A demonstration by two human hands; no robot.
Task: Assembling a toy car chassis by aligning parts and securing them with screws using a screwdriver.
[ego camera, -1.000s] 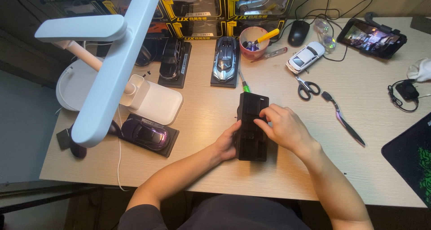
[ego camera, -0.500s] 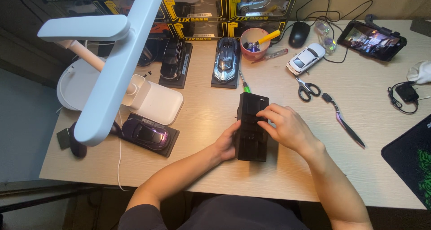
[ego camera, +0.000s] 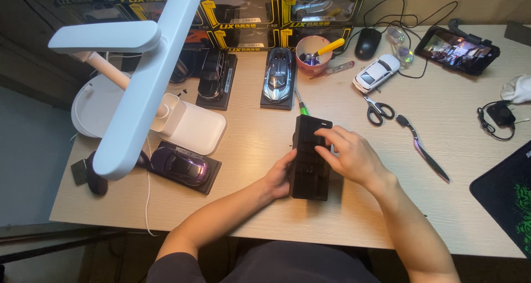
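A black display base [ego camera: 310,161] is held at the desk's [ego camera: 387,216] near centre, clasped at its left edge by the left hand [ego camera: 279,178] and pressed from above by the right hand's [ego camera: 348,156] fingers. Its long axis runs toward the green-handled screwdriver [ego camera: 300,103]. Uneven pressure could tip it.

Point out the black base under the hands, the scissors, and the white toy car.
black base [ego camera: 307,179], head view, on its bare lower half between the hands.
scissors [ego camera: 378,110], head view, near the pivot above the black handles.
white toy car [ego camera: 376,72], head view, on its roof.
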